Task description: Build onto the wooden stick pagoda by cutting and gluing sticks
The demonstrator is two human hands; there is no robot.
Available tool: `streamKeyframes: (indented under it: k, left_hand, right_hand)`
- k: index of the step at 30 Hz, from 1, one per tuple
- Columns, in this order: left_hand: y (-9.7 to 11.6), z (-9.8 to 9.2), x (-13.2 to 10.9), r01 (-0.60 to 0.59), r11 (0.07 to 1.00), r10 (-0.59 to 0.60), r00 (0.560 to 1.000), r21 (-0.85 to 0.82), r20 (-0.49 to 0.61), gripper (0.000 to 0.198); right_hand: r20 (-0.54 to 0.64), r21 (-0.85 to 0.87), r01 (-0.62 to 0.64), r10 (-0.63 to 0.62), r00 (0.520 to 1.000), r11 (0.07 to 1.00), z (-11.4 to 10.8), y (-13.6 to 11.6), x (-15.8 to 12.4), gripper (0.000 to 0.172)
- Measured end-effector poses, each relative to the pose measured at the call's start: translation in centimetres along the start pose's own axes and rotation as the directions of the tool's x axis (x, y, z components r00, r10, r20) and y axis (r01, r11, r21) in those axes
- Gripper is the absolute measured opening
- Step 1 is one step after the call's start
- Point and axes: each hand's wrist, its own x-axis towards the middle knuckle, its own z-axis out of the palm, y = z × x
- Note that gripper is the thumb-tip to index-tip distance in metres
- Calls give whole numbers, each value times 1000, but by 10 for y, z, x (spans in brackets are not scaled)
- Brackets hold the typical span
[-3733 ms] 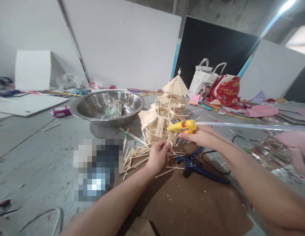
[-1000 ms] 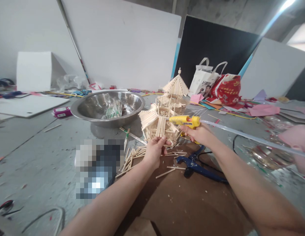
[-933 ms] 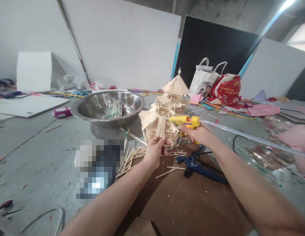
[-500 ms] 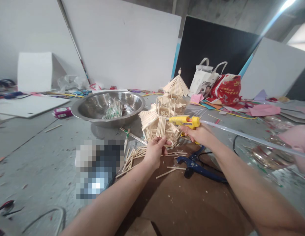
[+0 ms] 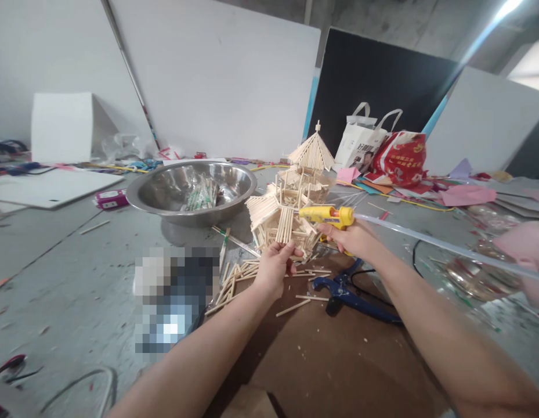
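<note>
A tiered pagoda model of pale wooden sticks point(image 5: 290, 197) stands in the middle of the head view, with a pointed roof on top. My left hand point(image 5: 275, 264) pinches the lower end of a stick on the model's front roof panel. A yellow glue gun point(image 5: 325, 215) is gripped in my right hand point(image 5: 350, 237), its nozzle pointing left at the upper end of that panel. A long clear glue stick runs out of the gun's back to the right. Loose sticks point(image 5: 234, 281) lie left of and below my left hand.
A steel basin point(image 5: 191, 215) holding wrapped sticks is behind on the left. A blue cutter tool point(image 5: 351, 299) lies on the brown board point(image 5: 339, 360). A white bag point(image 5: 360, 142) and a red bag point(image 5: 402, 158) stand at the back right. A pixelated patch covers something at lower left.
</note>
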Motion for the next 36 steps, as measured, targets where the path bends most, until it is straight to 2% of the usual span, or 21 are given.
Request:
streamKeyframes:
  k: [7, 12, 23, 36]
  left_hand:
    - [0, 0, 0, 0, 1000, 0, 1000, -4, -6, 27]
    - [1, 1, -1, -7, 1000, 7, 1000, -4, -12, 26]
    - [0, 1, -1, -29, 1000, 29, 1000, -7, -1, 23]
    - [-1, 1, 0, -30, 1000, 30, 1000, -8, 3, 25]
  right_hand:
    - [-45, -18, 17, -18, 999, 1000, 2, 4, 1, 47]
    - [-8, 14, 31, -31, 999, 999, 3, 7, 4, 44]
    - [9, -14, -30, 30, 999, 999, 0, 0, -1, 46]
    - [-13, -21, -29, 29, 999, 999, 0, -2, -1, 47]
